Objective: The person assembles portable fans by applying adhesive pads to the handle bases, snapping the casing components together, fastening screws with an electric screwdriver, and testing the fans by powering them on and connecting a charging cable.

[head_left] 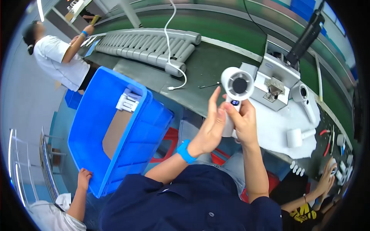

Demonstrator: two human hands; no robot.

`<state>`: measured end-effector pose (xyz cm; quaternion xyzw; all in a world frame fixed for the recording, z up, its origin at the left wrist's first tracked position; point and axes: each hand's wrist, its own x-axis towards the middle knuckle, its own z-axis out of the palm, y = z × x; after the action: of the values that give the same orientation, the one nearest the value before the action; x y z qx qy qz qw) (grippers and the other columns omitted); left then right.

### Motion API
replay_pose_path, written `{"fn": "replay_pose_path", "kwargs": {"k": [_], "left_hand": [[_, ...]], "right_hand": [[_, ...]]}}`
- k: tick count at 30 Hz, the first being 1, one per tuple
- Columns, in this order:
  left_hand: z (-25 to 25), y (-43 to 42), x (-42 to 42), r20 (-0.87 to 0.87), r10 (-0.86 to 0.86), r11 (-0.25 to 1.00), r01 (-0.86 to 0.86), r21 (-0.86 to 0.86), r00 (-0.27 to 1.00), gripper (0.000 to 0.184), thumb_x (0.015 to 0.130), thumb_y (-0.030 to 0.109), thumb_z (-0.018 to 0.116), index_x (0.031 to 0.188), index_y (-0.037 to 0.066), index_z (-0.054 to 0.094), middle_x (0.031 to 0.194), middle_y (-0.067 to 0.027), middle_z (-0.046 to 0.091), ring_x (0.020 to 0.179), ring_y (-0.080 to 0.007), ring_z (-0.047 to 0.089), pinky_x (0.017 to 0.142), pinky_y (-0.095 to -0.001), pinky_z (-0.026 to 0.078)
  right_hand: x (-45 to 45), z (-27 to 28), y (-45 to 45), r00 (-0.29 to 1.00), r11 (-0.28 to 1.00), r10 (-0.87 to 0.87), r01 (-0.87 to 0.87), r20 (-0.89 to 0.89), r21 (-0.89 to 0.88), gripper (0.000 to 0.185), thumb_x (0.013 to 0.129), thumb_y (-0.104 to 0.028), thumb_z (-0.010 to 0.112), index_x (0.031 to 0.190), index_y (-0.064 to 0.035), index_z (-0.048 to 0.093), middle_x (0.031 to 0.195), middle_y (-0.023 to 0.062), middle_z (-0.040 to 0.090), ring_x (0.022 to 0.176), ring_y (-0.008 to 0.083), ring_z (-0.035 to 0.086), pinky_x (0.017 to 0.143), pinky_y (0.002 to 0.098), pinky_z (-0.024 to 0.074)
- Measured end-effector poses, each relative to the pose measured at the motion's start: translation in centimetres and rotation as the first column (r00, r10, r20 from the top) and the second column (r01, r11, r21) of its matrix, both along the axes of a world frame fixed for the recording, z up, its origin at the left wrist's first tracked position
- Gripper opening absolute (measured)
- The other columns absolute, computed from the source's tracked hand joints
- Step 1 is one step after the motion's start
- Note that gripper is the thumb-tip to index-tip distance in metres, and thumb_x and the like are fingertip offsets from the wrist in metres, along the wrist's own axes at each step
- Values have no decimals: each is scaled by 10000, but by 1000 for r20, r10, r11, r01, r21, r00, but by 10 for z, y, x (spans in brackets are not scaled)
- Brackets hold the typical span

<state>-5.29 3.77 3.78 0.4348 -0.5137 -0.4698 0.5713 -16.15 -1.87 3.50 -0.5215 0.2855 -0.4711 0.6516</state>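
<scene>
A white handheld fan with a round ringed head and a small lit display is held upright in front of me. My right hand is closed around its handle, its thumb just below the display. On the other side of the handle, my left hand has its fingers stretched upward. It is close against the handle; whether it bears any weight I cannot tell. A blue band circles my left wrist. Beyond the fan stands a metal fixture on the bench.
Left of me is a large blue bin containing white parts. Grey rollers and a white cable occupy the bench. Other white fans rest on white sheeting at right, near red-handled pliers. Several people are around me.
</scene>
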Motion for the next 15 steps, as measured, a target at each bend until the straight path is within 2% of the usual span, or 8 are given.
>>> {"fn": "replay_pose_path", "kwargs": {"k": [1,3,5,6,9,15], "left_hand": [[-2,0,3,77,41,999,-41,-7,996,666,996,431,253,1438,-28,59,1396,-269,307,1292,-329,348,1057,-362,264],[-1,1,13,214,89,996,-91,0,973,625,999,415,265,1420,-30,138,1166,-252,548,1079,-295,555,950,-354,398],[-5,2,28,147,126,991,-130,19,981,576,1003,397,278,1379,-37,227,890,-182,648,827,-227,631,805,-324,481],[0,2,34,253,187,980,-199,23,949,645,985,486,223,1358,-40,240,825,-153,639,784,-201,624,780,-298,478],[-5,0,55,288,306,951,-304,-54,907,549,1011,412,214,1299,-37,344,818,-138,636,755,-175,613,733,-278,480],[-7,0,66,298,343,936,-351,-27,891,471,1024,335,227,1229,-36,432,812,-131,633,748,-164,608,732,-273,476]], "right_hand": [[3,2,0,999,1000,16,-16,31,14,317,871,-153,633,1105,43,548,854,63,642,777,97,586,713,229,456],[4,0,-2,1000,998,6,-7,30,55,326,875,-176,636,1094,45,539,816,72,635,753,103,586,688,234,455],[2,-1,-4,999,999,-25,25,19,23,331,877,-190,634,1088,45,537,802,76,632,743,107,587,680,238,458],[2,-2,-5,999,999,-51,51,14,-14,336,880,-205,633,1082,46,535,788,79,629,734,111,588,672,242,461],[0,0,-6,998,997,-58,57,-22,-46,334,885,-223,627,1070,41,539,778,76,625,717,115,585,662,246,468],[-1,4,-4,999,998,-47,46,17,49,350,895,-215,611,1099,52,513,799,79,609,691,114,570,645,255,470]]}}
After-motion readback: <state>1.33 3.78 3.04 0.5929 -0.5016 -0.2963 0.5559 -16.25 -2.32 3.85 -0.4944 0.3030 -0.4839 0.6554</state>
